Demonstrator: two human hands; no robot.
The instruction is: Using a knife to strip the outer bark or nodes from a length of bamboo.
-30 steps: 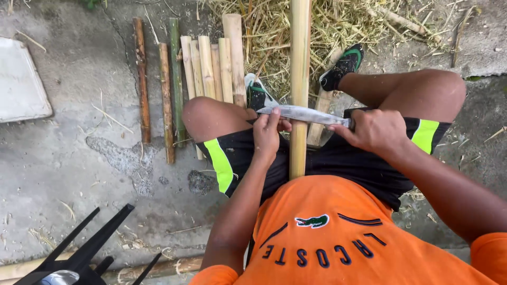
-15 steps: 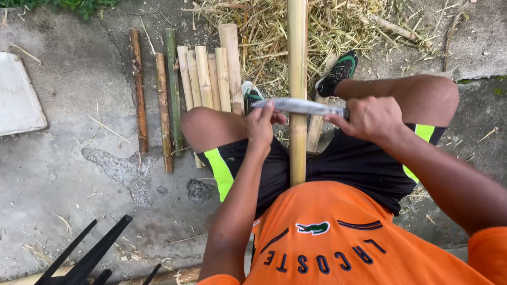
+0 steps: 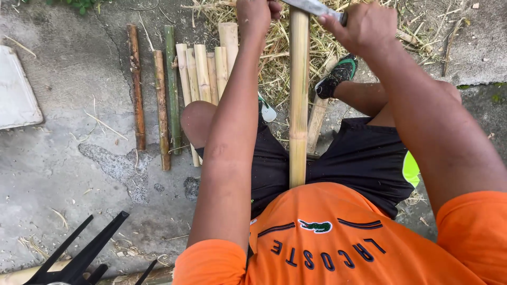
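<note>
A long pale bamboo pole [image 3: 298, 95] runs from my lap away between my legs. Across its far part lies a metal blade [image 3: 311, 6]. My left hand [image 3: 257, 14] is closed on the blade's left end at the top edge of the view. My right hand [image 3: 365, 27] grips the blade's right end, just right of the pole. Both arms are stretched forward. I sit in black shorts and an orange shirt, with green-and-black shoes [image 3: 338, 76] on the ground.
Several cut bamboo pieces [image 3: 203, 68] lie side by side on the concrete to the left, beside darker sticks [image 3: 136, 84]. Dry shavings [image 3: 274, 47] pile up ahead. A pale flat slab [image 3: 16, 92] lies far left; black chair legs [image 3: 79, 253] stand bottom left.
Both hands have pushed the blade away from my body along the pole, from near my thighs up to the far end. My arms have straightened.
</note>
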